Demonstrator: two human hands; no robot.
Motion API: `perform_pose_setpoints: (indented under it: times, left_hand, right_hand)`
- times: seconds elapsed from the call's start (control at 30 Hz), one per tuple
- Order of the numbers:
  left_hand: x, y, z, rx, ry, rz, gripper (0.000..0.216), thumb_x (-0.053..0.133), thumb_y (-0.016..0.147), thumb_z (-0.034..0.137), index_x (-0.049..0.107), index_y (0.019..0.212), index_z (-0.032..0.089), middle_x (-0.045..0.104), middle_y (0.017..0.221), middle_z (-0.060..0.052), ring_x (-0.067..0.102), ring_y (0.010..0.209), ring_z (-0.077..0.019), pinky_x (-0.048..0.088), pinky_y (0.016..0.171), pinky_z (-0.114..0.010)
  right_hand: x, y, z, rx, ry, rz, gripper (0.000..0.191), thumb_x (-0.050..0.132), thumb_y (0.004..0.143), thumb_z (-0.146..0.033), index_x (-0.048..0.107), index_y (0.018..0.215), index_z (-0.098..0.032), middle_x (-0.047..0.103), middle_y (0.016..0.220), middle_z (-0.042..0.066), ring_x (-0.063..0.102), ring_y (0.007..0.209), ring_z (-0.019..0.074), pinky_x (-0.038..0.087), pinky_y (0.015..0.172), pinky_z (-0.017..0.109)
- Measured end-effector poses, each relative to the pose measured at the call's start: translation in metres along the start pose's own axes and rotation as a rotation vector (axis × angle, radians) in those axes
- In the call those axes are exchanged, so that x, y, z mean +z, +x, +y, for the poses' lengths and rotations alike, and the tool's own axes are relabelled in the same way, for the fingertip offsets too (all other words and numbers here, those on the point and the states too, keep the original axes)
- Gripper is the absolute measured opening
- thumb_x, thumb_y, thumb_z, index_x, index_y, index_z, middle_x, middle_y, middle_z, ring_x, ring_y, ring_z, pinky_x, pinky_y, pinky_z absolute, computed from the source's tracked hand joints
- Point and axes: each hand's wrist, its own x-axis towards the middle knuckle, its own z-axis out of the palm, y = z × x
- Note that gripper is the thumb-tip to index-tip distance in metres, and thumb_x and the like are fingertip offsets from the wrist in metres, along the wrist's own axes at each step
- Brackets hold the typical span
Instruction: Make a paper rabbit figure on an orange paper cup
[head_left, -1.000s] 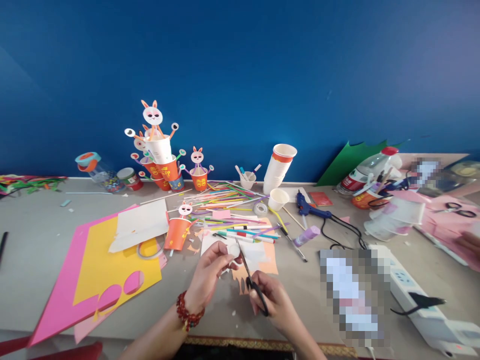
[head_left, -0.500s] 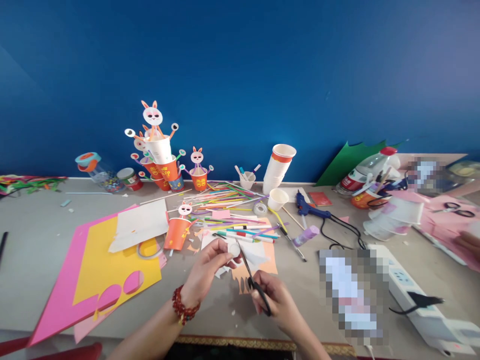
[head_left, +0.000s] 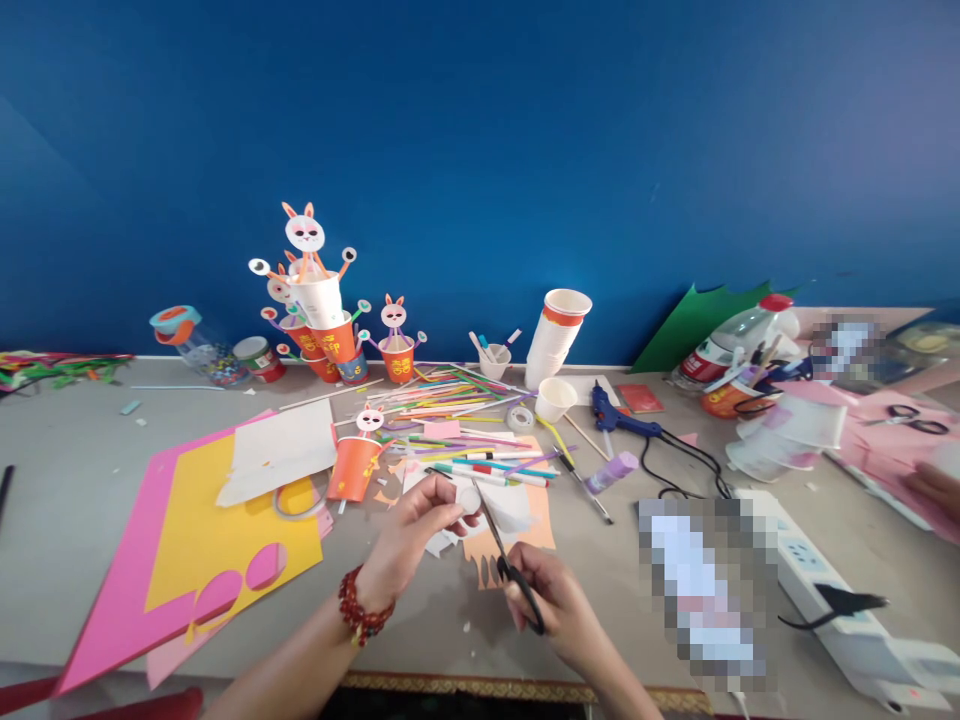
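Observation:
Between thumb and fingers, my left hand (head_left: 424, 520) pinches a small round piece of white paper (head_left: 469, 499). My right hand (head_left: 546, 592) grips the black handles of a pair of scissors (head_left: 493, 528), whose blades point up and away beside the paper's right edge. Beneath both hands lie white paper scraps and an orange sheet (head_left: 541, 520) with cut-out gaps. Left of my left hand stands an orange paper cup (head_left: 354, 470) with a rabbit face on top. Several marker pens (head_left: 491, 468) lie just beyond my fingers.
Yellow card (head_left: 247, 520) and pink card lie at left. Behind are rabbit cups (head_left: 330, 330), drinking straws (head_left: 450, 392) and stacked paper cups (head_left: 555, 345). At right are a glue gun (head_left: 622, 415), a glue stick (head_left: 613, 471), a power strip (head_left: 817, 580) and another person's hand (head_left: 937, 492).
My left wrist has shifted slightly left, while the paper disc and scissors stay almost in place. The rest of the table looks the same.

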Motion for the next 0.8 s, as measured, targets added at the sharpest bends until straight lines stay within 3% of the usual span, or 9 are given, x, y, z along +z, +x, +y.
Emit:
perform_pose_setpoints:
  times: [0.47, 0.8]
  left_hand:
    - [-0.003, 0.0, 0.005, -0.022, 0.068, -0.022, 0.013, 0.061, 0.086, 0.027, 0.055, 0.08, 0.017, 0.068, 0.084, -0.004, 0.064, 0.081, -0.0162, 0.049, 0.073, -0.028]
    - [-0.002, 0.004, 0.014, -0.032, 0.104, -0.01, 0.016, 0.064, 0.082, 0.03, 0.057, 0.079, 0.017, 0.064, 0.076, -0.001, 0.065, 0.076, -0.0156, 0.049, 0.07, -0.027]
  right_hand:
    - [-0.006, 0.0, 0.009, 0.008, -0.017, -0.032, 0.028, 0.058, 0.08, -0.039, 0.04, 0.069, -0.023, 0.048, 0.05, -0.008, 0.04, 0.044, 0.0079, 0.031, 0.046, 0.02]
    - [-0.009, -0.003, -0.002, 0.051, -0.092, -0.008, 0.026, 0.058, 0.077, -0.036, 0.037, 0.067, -0.024, 0.05, 0.048, -0.008, 0.039, 0.042, 0.0082, 0.031, 0.046, 0.021]
